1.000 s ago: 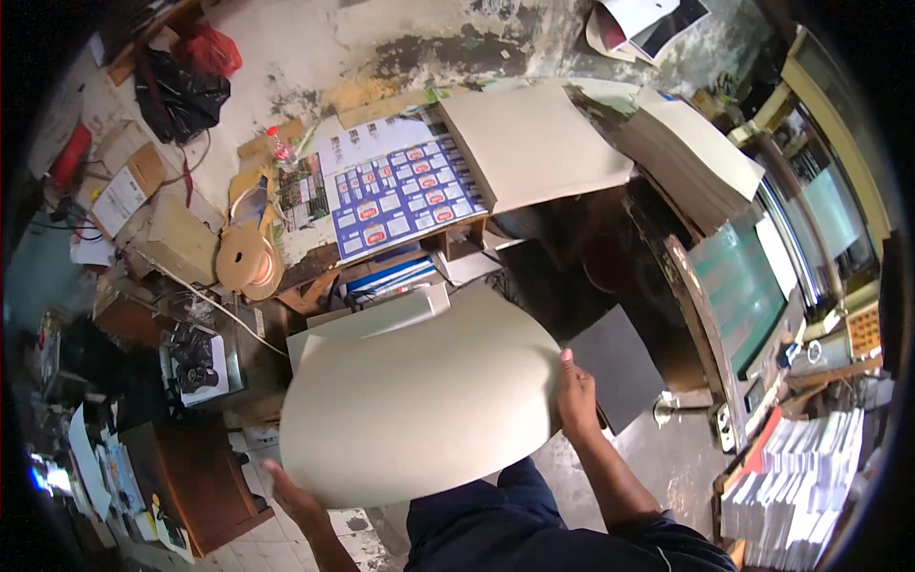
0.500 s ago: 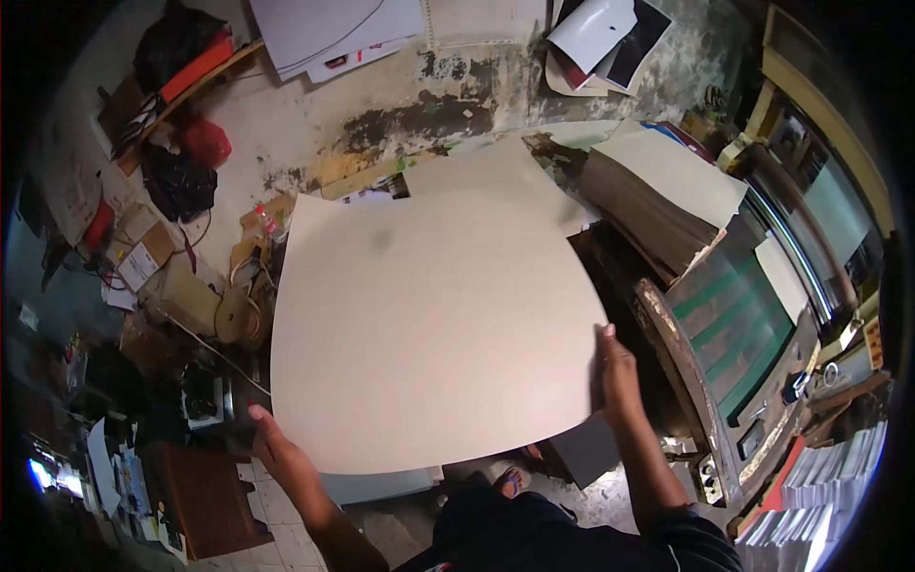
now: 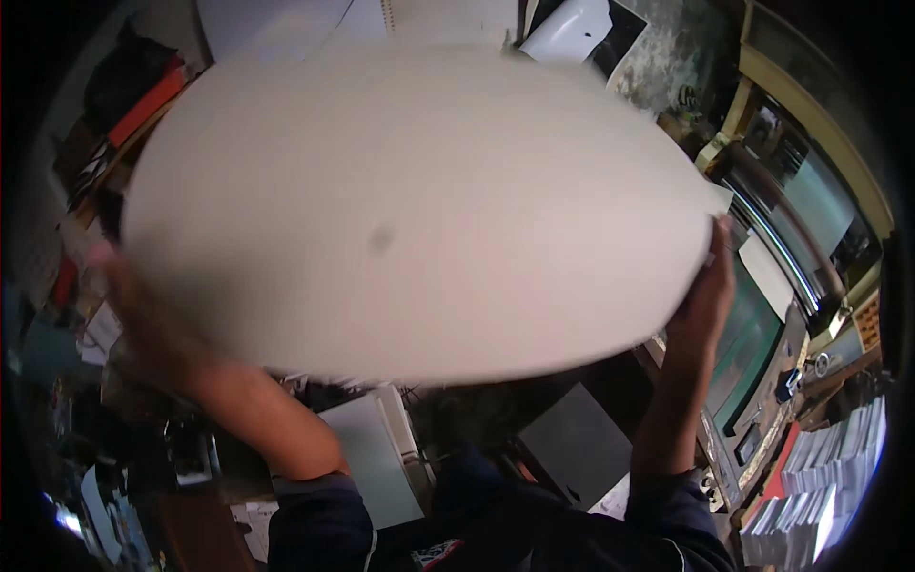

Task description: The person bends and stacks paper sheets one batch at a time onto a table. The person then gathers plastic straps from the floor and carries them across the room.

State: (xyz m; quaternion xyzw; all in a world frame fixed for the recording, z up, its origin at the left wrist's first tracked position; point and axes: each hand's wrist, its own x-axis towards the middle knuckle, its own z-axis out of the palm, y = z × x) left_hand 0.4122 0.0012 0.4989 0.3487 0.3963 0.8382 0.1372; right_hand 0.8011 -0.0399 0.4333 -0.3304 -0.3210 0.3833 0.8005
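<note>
Overhead, a large pale sheet bowed from centre towards twelve o'clock. Right hand gripped its edge at three; left hand, blurred at nine, had an unclear hold. Uneven support risked creasing it.

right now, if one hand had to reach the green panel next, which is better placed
Right, most likely: the right hand, at the right edge of the large pale sheet, appears close by the green panel, while the left hand is across at the sheet's left side.
</note>
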